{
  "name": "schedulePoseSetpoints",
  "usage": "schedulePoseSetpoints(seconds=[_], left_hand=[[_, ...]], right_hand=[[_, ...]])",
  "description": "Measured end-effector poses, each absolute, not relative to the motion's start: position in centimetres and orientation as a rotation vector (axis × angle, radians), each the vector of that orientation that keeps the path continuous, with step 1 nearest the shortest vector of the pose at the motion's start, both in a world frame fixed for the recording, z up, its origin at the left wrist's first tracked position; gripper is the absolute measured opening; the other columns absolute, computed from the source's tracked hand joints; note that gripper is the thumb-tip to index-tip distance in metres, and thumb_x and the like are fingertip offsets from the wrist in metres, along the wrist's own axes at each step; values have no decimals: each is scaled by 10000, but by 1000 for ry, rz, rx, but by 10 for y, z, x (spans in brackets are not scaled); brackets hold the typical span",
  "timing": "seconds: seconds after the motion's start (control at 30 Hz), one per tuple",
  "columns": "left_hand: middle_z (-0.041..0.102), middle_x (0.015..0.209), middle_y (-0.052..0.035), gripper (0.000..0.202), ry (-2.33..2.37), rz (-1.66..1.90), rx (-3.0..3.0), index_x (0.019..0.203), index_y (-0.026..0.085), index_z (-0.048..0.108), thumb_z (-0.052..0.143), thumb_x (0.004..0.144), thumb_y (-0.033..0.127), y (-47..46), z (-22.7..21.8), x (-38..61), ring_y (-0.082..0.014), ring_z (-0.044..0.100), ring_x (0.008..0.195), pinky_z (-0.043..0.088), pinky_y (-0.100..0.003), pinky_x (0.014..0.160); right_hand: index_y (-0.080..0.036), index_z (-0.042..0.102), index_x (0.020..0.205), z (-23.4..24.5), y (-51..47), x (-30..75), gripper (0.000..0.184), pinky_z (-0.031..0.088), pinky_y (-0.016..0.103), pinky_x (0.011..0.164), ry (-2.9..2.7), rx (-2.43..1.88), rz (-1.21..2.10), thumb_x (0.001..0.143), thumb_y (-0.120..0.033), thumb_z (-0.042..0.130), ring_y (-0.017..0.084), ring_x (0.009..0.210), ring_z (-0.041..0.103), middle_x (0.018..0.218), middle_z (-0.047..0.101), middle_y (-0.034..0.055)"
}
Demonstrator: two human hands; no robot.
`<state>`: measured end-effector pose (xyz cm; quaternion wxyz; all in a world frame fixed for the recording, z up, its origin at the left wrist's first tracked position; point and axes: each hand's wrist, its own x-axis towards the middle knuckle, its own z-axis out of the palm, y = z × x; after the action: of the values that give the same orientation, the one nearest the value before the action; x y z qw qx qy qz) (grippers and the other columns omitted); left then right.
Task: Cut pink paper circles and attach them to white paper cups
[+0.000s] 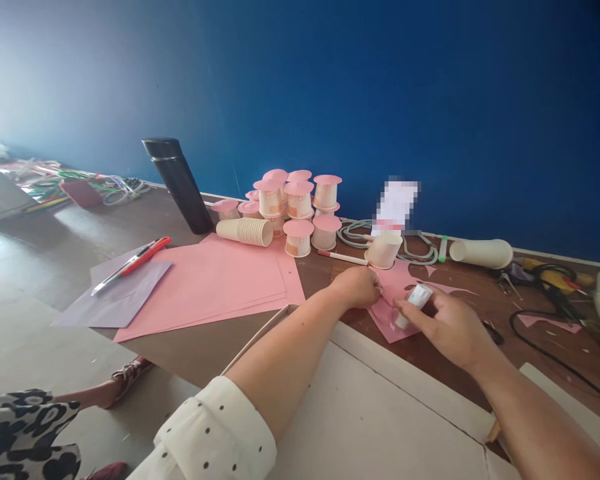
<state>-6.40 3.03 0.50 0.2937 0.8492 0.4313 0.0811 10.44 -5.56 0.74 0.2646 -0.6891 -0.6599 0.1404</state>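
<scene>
My right hand [453, 327] is closed around a small white glue tube [414, 303], its tip pointing down at a pink paper piece [397, 287] on the brown table. My left hand [359, 287] rests curled on that same pink piece, fingers pinched at its edge, holding it down. Just beyond the hands stands a single paper cup [384, 250] with a red-capped pen [341, 257] lying beside it.
A cluster of paper cups with pink lids [297, 203], a lying stack of cups [245, 231], pink sheets [215, 280], a red cutter [133, 263] on purple paper and a black flask [177, 183] lie to the left. Cables [555, 333], another cup stack [483, 253] and a glue gun [555, 277] lie right.
</scene>
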Motion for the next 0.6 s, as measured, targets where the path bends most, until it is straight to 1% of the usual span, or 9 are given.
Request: schedulePoseSetpoints(seconds=[0.07, 0.13, 0.27, 0.4, 0.5, 0.6], left_hand=[[713, 861, -76, 238, 1139, 218, 2277, 804, 158, 703, 480, 845, 232, 30, 5, -64, -191, 594, 774, 397, -289, 609], [709, 855, -78, 246, 1130, 211, 2288, 796, 156, 703, 478, 847, 240, 30, 5, -64, -189, 587, 758, 388, -290, 600], [702, 833, -84, 263, 1114, 211, 2311, 757, 153, 705, 473, 839, 245, 31, 5, -64, -186, 576, 731, 370, -294, 592], [695, 808, -83, 256, 1120, 221, 2313, 754, 165, 716, 479, 822, 232, 32, 4, -64, -188, 581, 731, 372, -292, 599], [695, 813, -82, 230, 1127, 229, 2301, 767, 178, 726, 503, 804, 224, 32, 3, -64, -197, 592, 753, 388, -294, 616], [698, 824, -75, 220, 1139, 222, 2277, 802, 190, 735, 518, 802, 230, 32, 4, -64, -202, 605, 781, 411, -291, 641]], right_hand=[[-240, 625, 752, 7, -56, 102, 223, 446, 314, 631, -1855, -1853, 303, 780, -460, 603, 219, 672, 627, 697, 689, 5], [-239, 599, 725, 7, -56, 99, 214, 438, 311, 609, -1910, -1831, 248, 772, -447, 598, 210, 649, 607, 694, 668, 8], [-242, 532, 657, 7, -57, 96, 282, 417, 301, 575, -1997, -1807, 247, 780, -491, 582, 191, 618, 569, 684, 635, 6], [-247, 491, 654, 6, -58, 93, 320, 402, 297, 565, -2017, -1845, 322, 803, -518, 574, 189, 618, 557, 663, 617, 1], [-248, 500, 670, 5, -57, 92, 307, 402, 296, 573, -2011, -1852, 319, 814, -511, 568, 190, 633, 562, 690, 625, 2], [-247, 523, 674, 4, -56, 94, 285, 406, 296, 588, -1996, -1826, 248, 803, -495, 581, 190, 635, 570, 701, 625, 0]])
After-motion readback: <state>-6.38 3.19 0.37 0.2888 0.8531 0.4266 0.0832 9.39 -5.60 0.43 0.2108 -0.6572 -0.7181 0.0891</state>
